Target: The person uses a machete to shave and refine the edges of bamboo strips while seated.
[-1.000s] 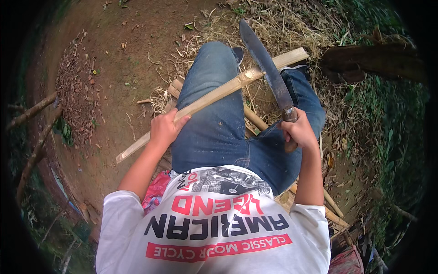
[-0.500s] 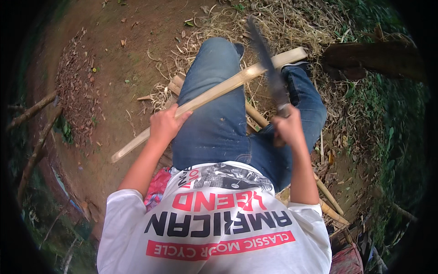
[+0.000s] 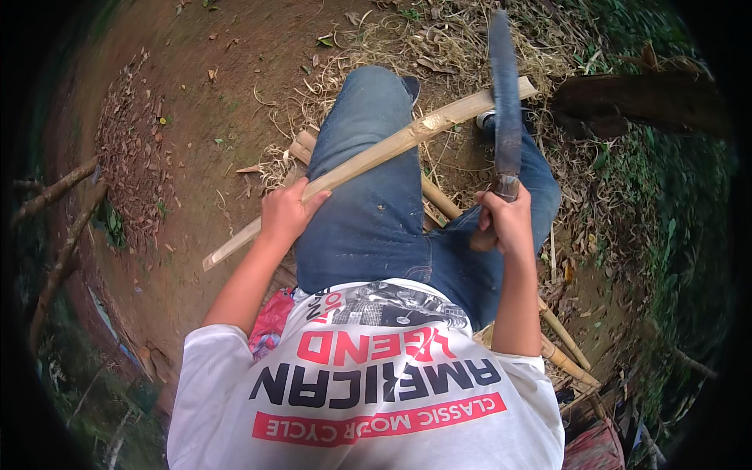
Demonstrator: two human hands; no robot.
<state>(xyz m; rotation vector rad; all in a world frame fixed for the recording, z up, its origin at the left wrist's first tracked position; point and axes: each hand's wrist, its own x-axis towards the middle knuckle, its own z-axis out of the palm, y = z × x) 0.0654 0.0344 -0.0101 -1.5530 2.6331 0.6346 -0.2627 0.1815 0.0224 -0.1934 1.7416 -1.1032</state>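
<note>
A long, pale split bamboo strip lies slantwise across my raised thigh in blue jeans. Its far end points up to the right, its near end down to the left. My left hand is closed round the strip beside the thigh, thumb on top. In my right hand is the wooden handle of a machete, gripped in a closed fist. The long dark blade points away from me and overlaps the strip near its far end; whether they touch I cannot tell.
Curly pale shavings and dry leaves cover the ground ahead. A dark log lies at the far right. Bamboo poles run beneath me to the right. Branches stand at the left. Red cloth is by my left side.
The machete has swung to the right, from slanting left to nearly straight ahead. The bamboo strip has slid slightly up and to the right; my left hand stays on it.
</note>
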